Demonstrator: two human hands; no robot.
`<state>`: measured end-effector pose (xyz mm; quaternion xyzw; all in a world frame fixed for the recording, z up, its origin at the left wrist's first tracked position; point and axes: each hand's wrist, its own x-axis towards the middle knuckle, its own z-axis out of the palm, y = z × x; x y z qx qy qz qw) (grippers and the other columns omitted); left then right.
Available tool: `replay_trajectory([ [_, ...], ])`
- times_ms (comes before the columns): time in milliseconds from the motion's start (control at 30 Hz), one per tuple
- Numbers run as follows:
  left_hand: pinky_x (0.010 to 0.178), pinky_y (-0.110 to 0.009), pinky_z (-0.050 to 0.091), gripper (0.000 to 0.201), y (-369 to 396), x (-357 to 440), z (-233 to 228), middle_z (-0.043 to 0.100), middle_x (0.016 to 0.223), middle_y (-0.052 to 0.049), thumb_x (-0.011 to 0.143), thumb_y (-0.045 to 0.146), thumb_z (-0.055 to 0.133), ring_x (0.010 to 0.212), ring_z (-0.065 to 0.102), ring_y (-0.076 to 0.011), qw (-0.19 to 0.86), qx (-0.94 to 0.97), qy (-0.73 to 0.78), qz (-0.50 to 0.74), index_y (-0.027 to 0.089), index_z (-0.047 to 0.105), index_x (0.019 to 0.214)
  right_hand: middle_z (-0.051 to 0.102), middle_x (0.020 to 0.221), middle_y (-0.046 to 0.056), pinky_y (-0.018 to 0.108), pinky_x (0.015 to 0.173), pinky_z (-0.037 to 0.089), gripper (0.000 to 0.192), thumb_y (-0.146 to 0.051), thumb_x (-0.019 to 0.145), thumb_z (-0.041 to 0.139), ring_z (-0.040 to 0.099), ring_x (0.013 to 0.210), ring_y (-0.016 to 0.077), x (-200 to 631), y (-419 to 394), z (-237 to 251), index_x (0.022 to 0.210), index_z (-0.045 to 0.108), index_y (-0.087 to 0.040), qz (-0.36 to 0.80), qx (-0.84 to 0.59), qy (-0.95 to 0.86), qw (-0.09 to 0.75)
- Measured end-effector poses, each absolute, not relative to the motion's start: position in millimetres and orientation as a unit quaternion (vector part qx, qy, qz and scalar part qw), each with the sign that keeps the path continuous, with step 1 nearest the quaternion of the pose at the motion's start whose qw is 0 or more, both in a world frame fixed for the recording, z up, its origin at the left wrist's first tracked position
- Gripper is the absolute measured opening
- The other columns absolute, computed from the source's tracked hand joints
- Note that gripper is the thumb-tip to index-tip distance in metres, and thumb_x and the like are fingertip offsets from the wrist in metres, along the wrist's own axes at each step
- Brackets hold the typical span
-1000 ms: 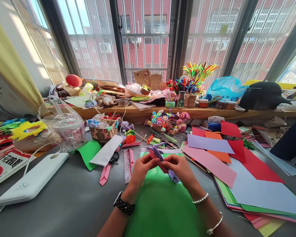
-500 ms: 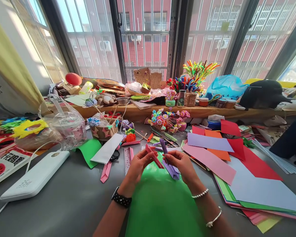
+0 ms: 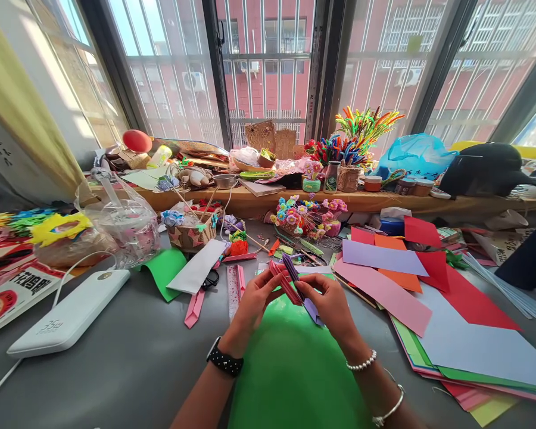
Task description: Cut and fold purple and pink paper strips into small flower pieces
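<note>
My left hand (image 3: 255, 295) pinches a folded pink paper piece (image 3: 289, 290) between thumb and fingers. A folded purple paper piece (image 3: 290, 268) is gripped in my right hand (image 3: 328, 301), its dark pleated end pointing up and left. The two pieces meet between my hands, side by side and touching or overlapping; I cannot tell whether they are joined. A lighter purple folded part (image 3: 312, 311) hangs below my right fingers. Under both hands lies a shiny green surface (image 3: 290, 369).
Coloured paper sheets (image 3: 486, 351) are stacked at the right. A white power bank (image 3: 71, 313) with a cable lies at the left. Near the middle are a ruler (image 3: 232, 292), black-handled scissors (image 3: 211, 279) and a cardboard basket (image 3: 190, 235). Crafted flowers (image 3: 301, 214) stand behind.
My hands have come closer together, bringing the pink and purple folded pieces against each other. The view has shifted slightly.
</note>
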<state>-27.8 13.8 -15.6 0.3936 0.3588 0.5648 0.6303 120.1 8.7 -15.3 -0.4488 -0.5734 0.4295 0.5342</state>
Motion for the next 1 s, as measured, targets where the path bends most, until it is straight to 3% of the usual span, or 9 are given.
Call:
replay_trajectory([
  [233, 0.075, -0.032, 0.050, 0.060, 13, -30, -15, 0.066, 0.087, -0.001, 0.069, 0.022, 0.064, 0.086, 0.063, -0.0195, 0.558, 0.443, 0.357, 0.604, 0.026, 0.037, 0.122, 0.064, 0.061, 0.000, 0.026, 0.061, 0.048, 0.028, -0.034, 0.051, 0.075, 0.058, 0.056, 0.0117, 124, 14, -17, 0.066, 0.065, -0.013, 0.615, -0.403, -0.398, 0.549],
  [533, 0.076, -0.031, 0.050, 0.040, 13, -32, -14, 0.065, 0.087, -0.002, 0.070, 0.020, 0.062, 0.086, 0.063, -0.0191, 0.512, 0.452, 0.345, 0.644, 0.022, 0.043, 0.106, 0.065, 0.060, 0.001, 0.025, 0.062, 0.048, 0.027, -0.034, 0.052, 0.075, 0.061, 0.059, 0.0125, 124, 13, -16, 0.065, 0.065, -0.013, 0.666, -0.387, -0.388, 0.507],
  [667, 0.075, -0.033, 0.050, 0.042, 14, -33, -12, 0.064, 0.091, -0.003, 0.069, 0.020, 0.063, 0.085, 0.063, -0.0194, 0.507, 0.436, 0.352, 0.655, 0.021, 0.044, 0.106, 0.064, 0.061, 0.001, 0.026, 0.061, 0.047, 0.026, -0.034, 0.054, 0.074, 0.059, 0.057, 0.0122, 125, 12, -15, 0.066, 0.065, -0.014, 0.630, -0.397, -0.414, 0.523],
  [800, 0.076, -0.032, 0.049, 0.051, 14, -30, -14, 0.065, 0.090, -0.002, 0.066, 0.019, 0.066, 0.082, 0.064, -0.0178, 0.529, 0.411, 0.354, 0.652, 0.022, 0.044, 0.112, 0.066, 0.065, 0.003, 0.027, 0.060, 0.046, 0.020, -0.032, 0.060, 0.069, 0.059, 0.061, 0.0148, 124, 10, -13, 0.069, 0.067, -0.015, 0.500, -0.439, -0.507, 0.548],
  [1000, 0.073, -0.027, 0.050, 0.028, 13, -23, -18, 0.067, 0.079, 0.000, 0.058, 0.018, 0.072, 0.076, 0.063, -0.0148, 0.587, 0.349, 0.362, 0.634, 0.016, 0.061, 0.084, 0.067, 0.069, 0.004, 0.028, 0.058, 0.048, 0.013, -0.029, 0.067, 0.062, 0.061, 0.062, 0.0178, 116, 2, -11, 0.071, 0.067, -0.017, 0.371, -0.471, -0.585, 0.546],
])
